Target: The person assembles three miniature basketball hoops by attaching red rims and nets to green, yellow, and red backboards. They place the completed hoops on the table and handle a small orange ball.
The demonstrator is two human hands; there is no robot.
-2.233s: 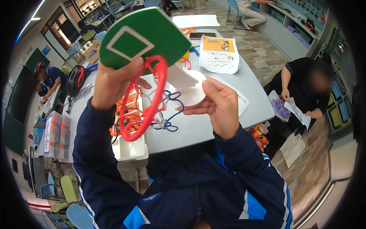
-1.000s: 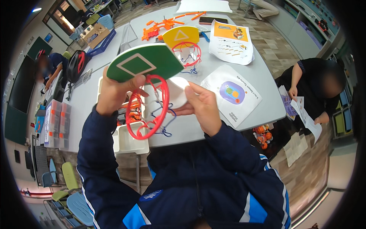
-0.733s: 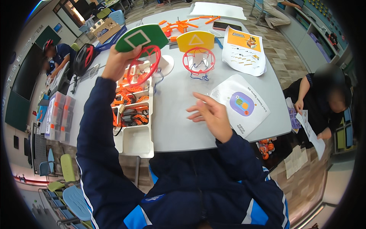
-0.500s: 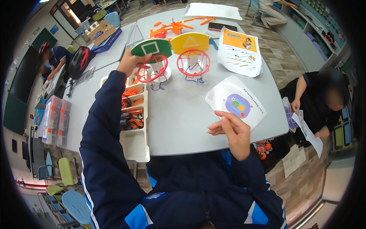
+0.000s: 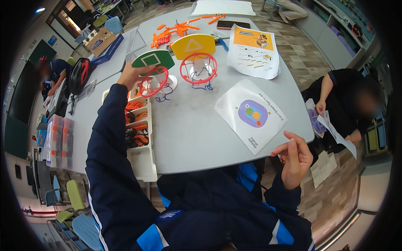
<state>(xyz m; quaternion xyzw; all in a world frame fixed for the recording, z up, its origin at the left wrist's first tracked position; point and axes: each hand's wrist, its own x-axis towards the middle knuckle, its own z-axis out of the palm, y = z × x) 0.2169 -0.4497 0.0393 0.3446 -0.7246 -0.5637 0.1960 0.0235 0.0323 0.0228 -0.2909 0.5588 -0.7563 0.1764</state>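
My left hand (image 5: pixel 132 76) is closed on the left edge of a toy basketball hoop with a green backboard (image 5: pixel 161 58), a red ring and a blue net. Beside it, to the right, stands a second toy hoop with a yellow backboard (image 5: pixel 194 45) and the same red ring and dark blue net. My right hand (image 5: pixel 294 163) is held past the table's front right edge, fingers loosely apart, with nothing in it. Nearest to it on the table lies a white printed booklet (image 5: pixel 254 138) with a purple picture.
Under my left forearm a cream divided tray (image 5: pixel 141 165) holds orange and black parts. Orange pieces (image 5: pixel 178 30), a phone (image 5: pixel 233 25) and an orange-and-white printed sheet (image 5: pixel 251 62) lie farther back. A person (image 5: pixel 331 94) holding papers sits at the right.
My right hand has moved right and down, away from the booklet and past the table edge. The view has shifted a little; my left hand still grips the green hoop.
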